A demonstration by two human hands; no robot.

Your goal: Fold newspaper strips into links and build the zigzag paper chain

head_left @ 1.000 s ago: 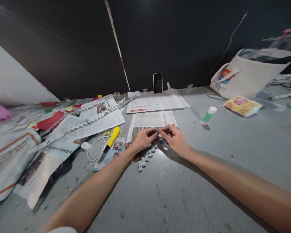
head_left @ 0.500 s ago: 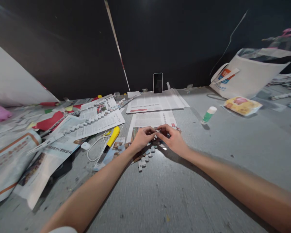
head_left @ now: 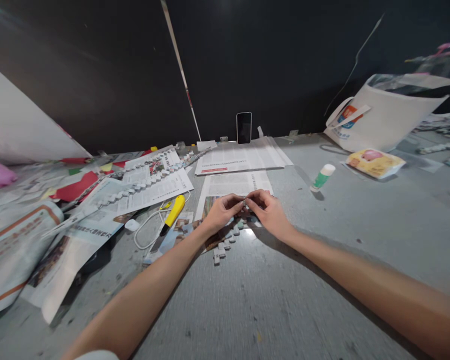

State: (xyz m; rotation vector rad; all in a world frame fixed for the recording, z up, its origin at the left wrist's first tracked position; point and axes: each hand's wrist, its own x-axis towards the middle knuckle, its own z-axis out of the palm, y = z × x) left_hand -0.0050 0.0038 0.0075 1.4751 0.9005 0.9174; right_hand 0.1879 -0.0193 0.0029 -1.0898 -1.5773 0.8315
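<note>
The left hand point(head_left: 223, 214) and the right hand point(head_left: 269, 214) are meeting over the table point(head_left: 285, 310), thumbs and fingers closing on the far end of a folded-paper chain point(head_left: 227, 242). The fingers are hiding the very tip. The chain's long axis is running diagonally, its free end pointing near and left, its gripped end pointing far and right. It is sitting just in front of a printed sheet point(head_left: 228, 185), between the person's forearms. Whether the free end is touching the table cannot be told.

To the right, a white bag point(head_left: 393, 115) is leaning with its mouth gaping; clear plastic is showing inside, the rest being too dark to make out. A yellow pack point(head_left: 377, 165) is lying before it, and a capped glue stick point(head_left: 322, 178) is standing nearer the right hand. A yellow cutter point(head_left: 175, 212) is lying left of the left hand.
</note>
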